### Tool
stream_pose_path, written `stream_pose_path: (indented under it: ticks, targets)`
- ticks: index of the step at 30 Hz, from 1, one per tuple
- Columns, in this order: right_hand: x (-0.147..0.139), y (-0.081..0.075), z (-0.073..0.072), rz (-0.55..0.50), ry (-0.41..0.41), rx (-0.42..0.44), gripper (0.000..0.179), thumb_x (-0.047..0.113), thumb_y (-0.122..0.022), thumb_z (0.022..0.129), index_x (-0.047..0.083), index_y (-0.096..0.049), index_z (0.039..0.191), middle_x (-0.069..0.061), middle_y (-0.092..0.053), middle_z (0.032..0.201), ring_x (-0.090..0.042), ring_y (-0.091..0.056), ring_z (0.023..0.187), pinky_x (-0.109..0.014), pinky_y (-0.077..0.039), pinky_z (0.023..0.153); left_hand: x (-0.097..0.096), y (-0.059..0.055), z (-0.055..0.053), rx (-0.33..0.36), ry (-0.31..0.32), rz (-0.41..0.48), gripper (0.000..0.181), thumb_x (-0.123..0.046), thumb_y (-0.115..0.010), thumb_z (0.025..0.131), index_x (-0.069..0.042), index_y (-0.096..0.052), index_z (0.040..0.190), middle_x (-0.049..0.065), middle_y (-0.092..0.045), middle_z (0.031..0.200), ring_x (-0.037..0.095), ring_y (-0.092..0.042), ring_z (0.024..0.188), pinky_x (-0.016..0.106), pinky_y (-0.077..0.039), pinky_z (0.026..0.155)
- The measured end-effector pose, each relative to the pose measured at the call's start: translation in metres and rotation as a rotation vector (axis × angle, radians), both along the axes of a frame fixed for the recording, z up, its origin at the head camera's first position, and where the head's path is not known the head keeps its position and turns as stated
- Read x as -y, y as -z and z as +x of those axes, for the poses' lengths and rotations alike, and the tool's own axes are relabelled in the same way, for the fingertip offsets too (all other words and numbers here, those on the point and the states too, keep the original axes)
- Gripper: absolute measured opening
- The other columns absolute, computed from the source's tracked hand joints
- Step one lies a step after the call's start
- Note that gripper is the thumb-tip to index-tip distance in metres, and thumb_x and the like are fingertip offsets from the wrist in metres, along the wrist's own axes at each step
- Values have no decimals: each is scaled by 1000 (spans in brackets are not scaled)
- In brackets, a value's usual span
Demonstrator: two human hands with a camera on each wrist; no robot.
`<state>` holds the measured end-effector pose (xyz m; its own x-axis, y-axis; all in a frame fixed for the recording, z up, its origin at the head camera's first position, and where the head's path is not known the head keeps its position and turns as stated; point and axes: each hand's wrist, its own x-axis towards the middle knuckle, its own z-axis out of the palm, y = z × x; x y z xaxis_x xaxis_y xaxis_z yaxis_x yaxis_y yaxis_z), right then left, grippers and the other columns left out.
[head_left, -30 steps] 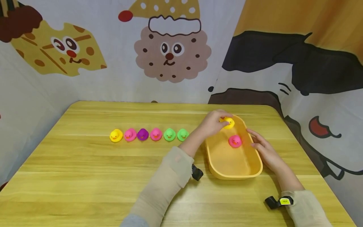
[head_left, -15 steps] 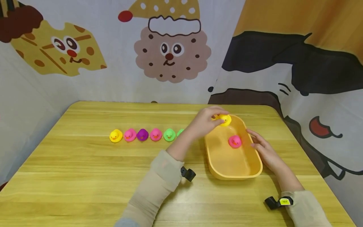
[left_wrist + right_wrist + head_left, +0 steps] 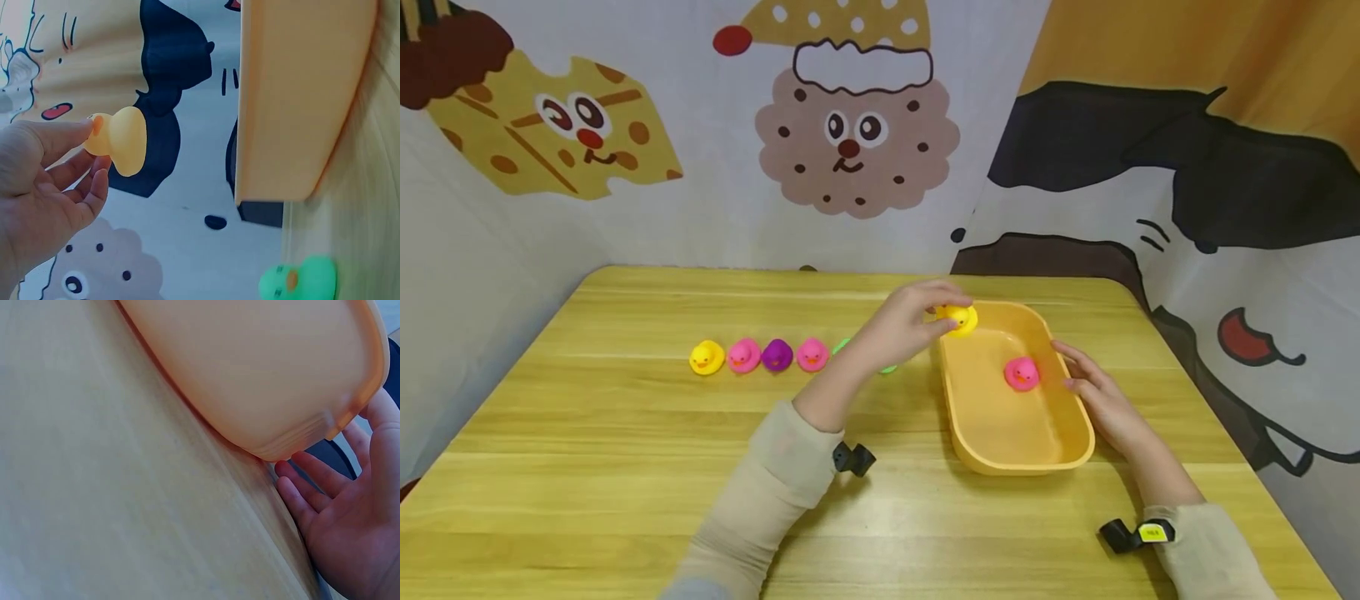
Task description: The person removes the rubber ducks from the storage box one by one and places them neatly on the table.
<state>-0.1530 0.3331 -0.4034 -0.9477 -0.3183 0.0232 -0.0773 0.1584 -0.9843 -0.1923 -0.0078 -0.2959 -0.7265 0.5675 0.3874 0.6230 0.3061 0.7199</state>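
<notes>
My left hand [image 3: 898, 329] pinches a yellow rubber duck [image 3: 962, 322] between thumb and fingers, above the far left rim of an orange plastic basin [image 3: 1000, 437]. In the left wrist view that duck [image 3: 130, 140] is raised in front of the curtain, beside the basin's wall [image 3: 300, 100]. My right hand [image 3: 1108, 404] holds the basin's right side, thumb at the rim and fingertips against the outer wall [image 3: 250, 375]. Inside the basin sits a pink rubber duck [image 3: 1022, 374].
Left of the basin runs a row of rubber ducks: yellow [image 3: 707, 358], pink [image 3: 744, 356], purple [image 3: 777, 355], another pink [image 3: 812, 355], then green [image 3: 841, 343] ones mostly hidden by my left arm. A cartoon-printed curtain [image 3: 700, 233] borders the wooden table [image 3: 587, 467].
My left hand has carried the yellow duck leftward from over the basin's interior to its far left rim, its forearm now covering the green ducks. The right hand and basin have stayed put.
</notes>
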Motion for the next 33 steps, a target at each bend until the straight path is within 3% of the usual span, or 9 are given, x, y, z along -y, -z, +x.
stream_pose_path:
  ticks: [5, 13, 25, 30, 33]
  targets:
    - [0, -1, 0, -10, 0, 0, 52, 9, -41, 102, 12, -25, 152, -11, -34, 143, -6, -51, 116, -26, -49, 86, 21, -3, 5, -1, -6, -7, 29, -8, -64, 92, -7, -66, 121, 4, -60, 126, 14, -51, 116, 25, -45, 89]
    - [0, -1, 0, -19, 1, -2, 52, 10, -41, 102, 11, -26, 151, -11, -35, 142, -7, -51, 116, -27, -49, 86, 56, -4, 14, -15, -20, -18, 29, -6, -65, 91, -3, -66, 120, 9, -60, 126, 19, -51, 118, 35, -45, 93]
    - [1, -3, 0, 16, 12, 2, 53, 9, -40, 101, 12, -25, 152, -27, -26, 147, -6, -51, 115, -27, -49, 86, 102, -7, 31, -63, -50, 14, 28, 4, -67, 86, 1, -68, 114, 9, -62, 121, 22, -53, 115, 37, -46, 93]
    - [1, -3, 1, 34, 14, -3, 53, 9, -40, 101, 12, -25, 152, -32, -21, 147, -5, -51, 115, -26, -48, 86, 123, -7, 41, -69, -82, -6, 30, 5, -68, 85, 1, -68, 115, 11, -61, 122, 24, -54, 115, 39, -48, 87]
    - [0, -3, 1, 33, 14, -2, 53, 9, -40, 101, 12, -25, 152, -31, -22, 147, -5, -50, 115, -26, -48, 86, 135, -7, 45, -48, -115, -23, 32, 6, -68, 84, 0, -67, 115, 12, -59, 125, 25, -55, 114, 34, -52, 76]
